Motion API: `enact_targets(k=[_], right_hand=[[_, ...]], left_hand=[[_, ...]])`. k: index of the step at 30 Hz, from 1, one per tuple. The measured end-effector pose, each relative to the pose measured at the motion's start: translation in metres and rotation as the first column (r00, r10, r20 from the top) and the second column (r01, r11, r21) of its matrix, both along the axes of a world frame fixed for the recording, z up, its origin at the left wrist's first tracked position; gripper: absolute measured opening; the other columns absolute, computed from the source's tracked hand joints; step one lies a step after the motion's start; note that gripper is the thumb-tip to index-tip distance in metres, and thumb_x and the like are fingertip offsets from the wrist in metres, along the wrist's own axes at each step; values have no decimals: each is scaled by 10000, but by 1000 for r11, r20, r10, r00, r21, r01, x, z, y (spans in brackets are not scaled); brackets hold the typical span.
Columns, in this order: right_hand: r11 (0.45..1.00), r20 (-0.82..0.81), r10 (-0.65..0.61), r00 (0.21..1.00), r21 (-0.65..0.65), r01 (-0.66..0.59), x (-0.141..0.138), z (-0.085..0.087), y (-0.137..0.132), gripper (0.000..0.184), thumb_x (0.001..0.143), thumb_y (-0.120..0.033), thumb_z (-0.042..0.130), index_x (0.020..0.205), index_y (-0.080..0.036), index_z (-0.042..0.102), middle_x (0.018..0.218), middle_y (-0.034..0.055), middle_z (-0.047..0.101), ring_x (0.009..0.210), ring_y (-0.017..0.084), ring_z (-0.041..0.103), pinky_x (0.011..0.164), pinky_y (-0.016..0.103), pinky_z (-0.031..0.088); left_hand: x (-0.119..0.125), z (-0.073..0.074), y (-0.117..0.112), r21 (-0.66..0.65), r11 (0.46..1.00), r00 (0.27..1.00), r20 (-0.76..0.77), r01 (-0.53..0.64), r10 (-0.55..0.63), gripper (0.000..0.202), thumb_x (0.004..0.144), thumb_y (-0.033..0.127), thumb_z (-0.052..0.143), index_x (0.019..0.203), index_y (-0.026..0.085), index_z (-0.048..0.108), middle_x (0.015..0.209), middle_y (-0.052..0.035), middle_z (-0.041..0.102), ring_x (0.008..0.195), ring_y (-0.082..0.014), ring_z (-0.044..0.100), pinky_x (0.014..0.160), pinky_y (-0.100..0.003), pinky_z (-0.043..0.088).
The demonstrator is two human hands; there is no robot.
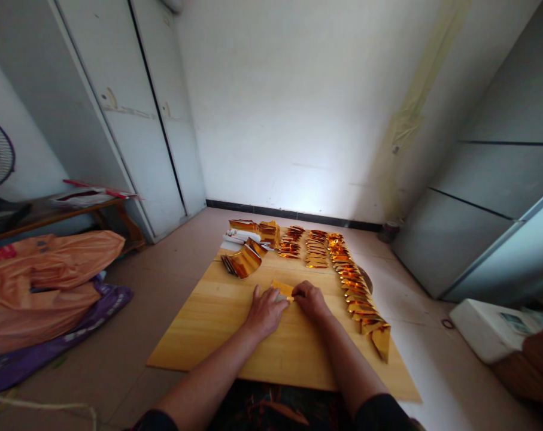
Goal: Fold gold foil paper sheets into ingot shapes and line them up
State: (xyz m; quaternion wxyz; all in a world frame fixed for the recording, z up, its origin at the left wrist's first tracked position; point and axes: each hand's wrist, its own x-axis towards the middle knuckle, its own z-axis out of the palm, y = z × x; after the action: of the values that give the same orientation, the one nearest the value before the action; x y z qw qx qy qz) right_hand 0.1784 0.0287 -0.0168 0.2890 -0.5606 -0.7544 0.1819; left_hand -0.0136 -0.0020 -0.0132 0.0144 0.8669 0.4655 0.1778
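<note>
A small sheet of gold foil paper lies on the wooden board in front of me, its lower part hidden by my fingers. My left hand rests on the sheet's left side with fingers spread. At the right corner of the sheet, my right hand has its fingertips pinched together on the edge. A greyish patch shows by my left fingers, too small to make out. Beyond my hands is a loose stack of curved gold foil sheets.
Folded gold foil pieces stand in a long row along the right of the wooden board. Two shorter rows sit at the back, beside more foil sheets and a white roll. Orange bags lie on the floor at left.
</note>
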Motion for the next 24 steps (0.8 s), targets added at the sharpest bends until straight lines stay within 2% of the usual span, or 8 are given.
enact_targets(k=[7, 13, 18, 21, 24], right_hand=[[995, -29, -63, 998, -84, 61, -1, 2, 3, 258, 670, -50, 494, 738, -217, 678, 842, -3, 669, 809, 132, 617, 776, 225, 448], [992, 59, -110, 992, -47, 113, -7, 6, -2, 87, 703, -180, 611, 751, -215, 675, 828, 3, 660, 763, 143, 610, 709, 229, 442], [998, 68, -57, 996, -20, 58, -4, 6, -1, 212, 740, -79, 529, 776, -208, 693, 866, 18, 666, 828, 135, 609, 772, 222, 435], [999, 134, -18, 991, 32, 14, -3, 7, -6, 260, 759, -59, 514, 822, -210, 717, 902, 39, 666, 892, 154, 585, 816, 243, 417], [999, 236, -14, 972, 48, 3, -6, 10, -15, 289, 791, -89, 513, 905, -246, 727, 960, 48, 662, 933, 180, 556, 809, 275, 398]], left_hand=[[0, 2, 0, -15, 1000, 999, -48, 14, -14, 266, 885, 193, 464, 1037, 331, 634, 1189, -25, 558, 1168, -229, 468, 1090, -620, 129], [-1, 2, 1, -30, 999, 999, -38, 19, -20, 297, 881, 173, 462, 1066, 340, 623, 1225, -27, 546, 1186, -241, 462, 1088, -631, 111], [-1, 6, 2, -50, 998, 1000, -2, 27, -28, 222, 887, 229, 482, 1001, 326, 646, 1182, -19, 567, 1150, -234, 484, 1074, -644, 104], [3, 8, 6, -65, 998, 999, 43, -21, 24, 147, 879, 300, 520, 891, 292, 666, 1118, -13, 600, 1082, -221, 516, 1053, -647, 131], [8, 10, 11, -63, 994, 992, 77, -92, 97, 147, 874, 298, 532, 828, 260, 666, 1060, -17, 631, 1097, -232, 509, 1035, -638, 165]])
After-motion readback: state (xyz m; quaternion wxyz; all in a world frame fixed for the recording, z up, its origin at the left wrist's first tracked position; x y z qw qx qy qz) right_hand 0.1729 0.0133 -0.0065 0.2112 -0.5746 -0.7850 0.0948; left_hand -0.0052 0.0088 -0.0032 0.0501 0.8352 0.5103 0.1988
